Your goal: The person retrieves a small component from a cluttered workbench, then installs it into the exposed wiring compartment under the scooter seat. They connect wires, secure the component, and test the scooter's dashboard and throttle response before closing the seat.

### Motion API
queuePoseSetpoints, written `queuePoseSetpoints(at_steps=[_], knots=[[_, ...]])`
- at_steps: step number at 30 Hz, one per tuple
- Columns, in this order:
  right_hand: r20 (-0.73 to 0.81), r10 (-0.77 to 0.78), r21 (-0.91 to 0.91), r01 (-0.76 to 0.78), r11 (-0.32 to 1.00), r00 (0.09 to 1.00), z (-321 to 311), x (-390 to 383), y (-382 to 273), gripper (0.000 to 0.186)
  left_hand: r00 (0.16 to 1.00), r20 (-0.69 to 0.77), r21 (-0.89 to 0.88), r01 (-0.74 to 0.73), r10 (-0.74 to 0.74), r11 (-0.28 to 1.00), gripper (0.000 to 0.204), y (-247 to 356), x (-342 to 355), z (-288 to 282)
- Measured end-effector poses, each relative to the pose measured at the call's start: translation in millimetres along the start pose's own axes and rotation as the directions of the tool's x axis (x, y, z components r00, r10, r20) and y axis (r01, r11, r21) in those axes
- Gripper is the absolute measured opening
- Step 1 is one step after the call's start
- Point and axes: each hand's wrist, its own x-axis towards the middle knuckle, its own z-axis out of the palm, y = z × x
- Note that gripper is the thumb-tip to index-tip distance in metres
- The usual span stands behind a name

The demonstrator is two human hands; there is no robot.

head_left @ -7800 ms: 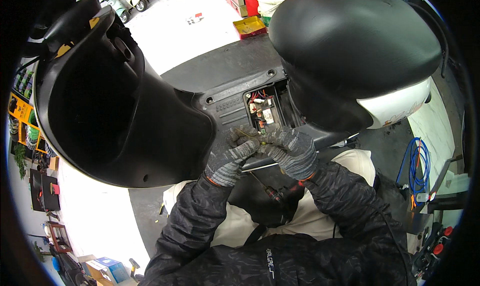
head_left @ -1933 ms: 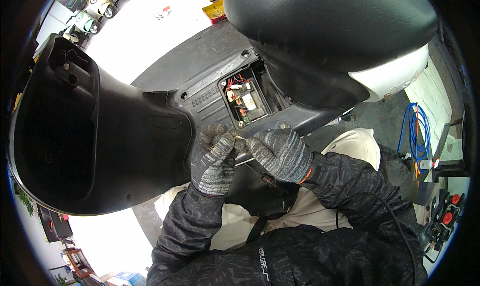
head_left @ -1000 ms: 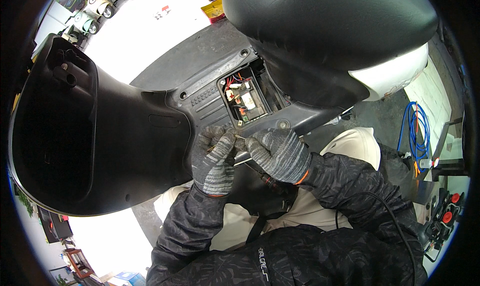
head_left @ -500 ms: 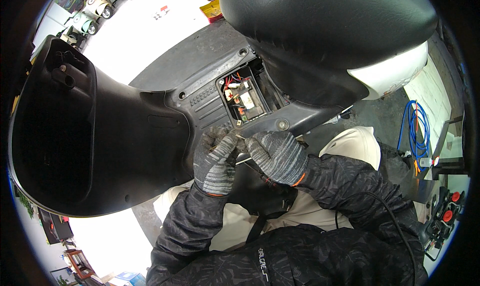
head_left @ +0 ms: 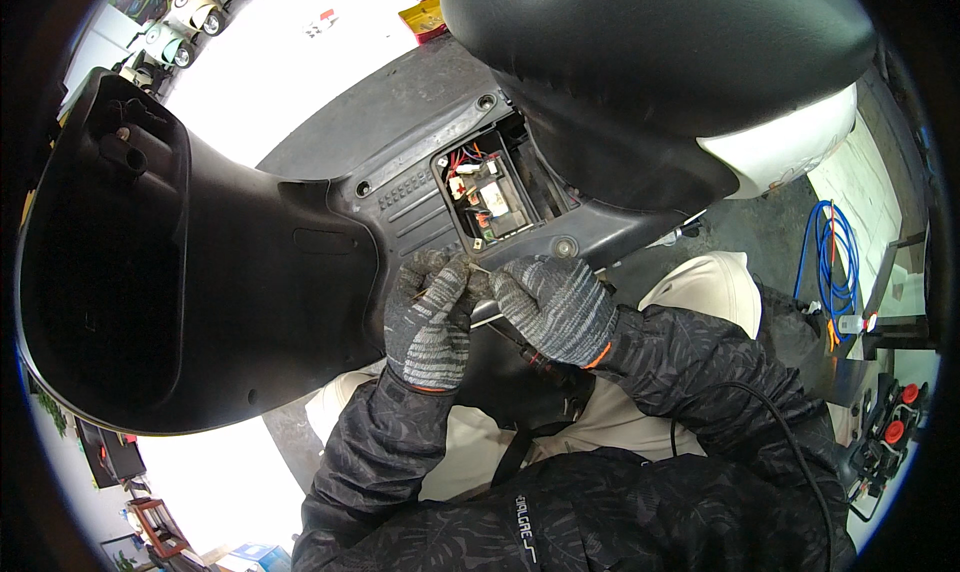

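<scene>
My left hand (head_left: 430,317) and my right hand (head_left: 560,307), both in grey knitted gloves, meet just over the near edge of a black scooter footboard (head_left: 400,207). Their fingers are pinched together around a thin, pale sliver-like piece (head_left: 480,269), too small to name. Just beyond my fingertips, a rectangular compartment in the footboard is uncovered. Inside it sit a battery (head_left: 510,218) with a white label and several red and orange wires (head_left: 462,158). Whether the piece between my fingers touches the footboard, I cannot tell.
The scooter's black front shield (head_left: 250,302) rises at left, its black seat (head_left: 650,42) at far right. A dark slim object with some red (head_left: 540,364) lies below my right hand. Blue coiled hose (head_left: 845,262) is on the right. Parked scooters (head_left: 165,44) stand far left.
Both hands stay pinched at nearly the same spot. The fingers have shifted slightly, and the pale piece between them shows at a slightly different angle.
</scene>
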Motion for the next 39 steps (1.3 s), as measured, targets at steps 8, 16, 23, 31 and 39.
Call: queuePoseSetpoints(at_steps=[8,16,23,31,39], knots=[[0.016,0.01,0.066,-0.011,0.998,1.0,-2.6,2.8,0.2,0.033,0.999,-0.032,0.028,-0.018,0.019,0.999,0.016,-3.4,1.0,-1.3],[0.133,0.219,0.493,-0.256,0.831,0.967,-8.8,13.4,2.5,0.02,1.0,0.023,-0.015,0.008,-0.007,1.0,0.016,1.1,-2.3,-1.8],[-0.002,0.174,0.416,-0.157,0.896,0.985,-10.9,14.0,0.8,0.019,0.996,0.093,-0.079,0.02,-0.013,0.997,0.016,7.2,-3.2,2.0],[-0.126,-0.052,0.145,0.07,0.987,0.991,-6.7,8.1,3.0,0.024,0.997,0.075,-0.054,0.031,-0.027,0.998,0.017,9.1,-3.7,3.5],[-0.07,-0.023,0.152,0.033,0.988,0.997,-7.6,6.9,2.2,0.026,0.996,0.087,0.017,-0.015,0.014,1.0,0.016,6.3,-1.3,-1.0]])
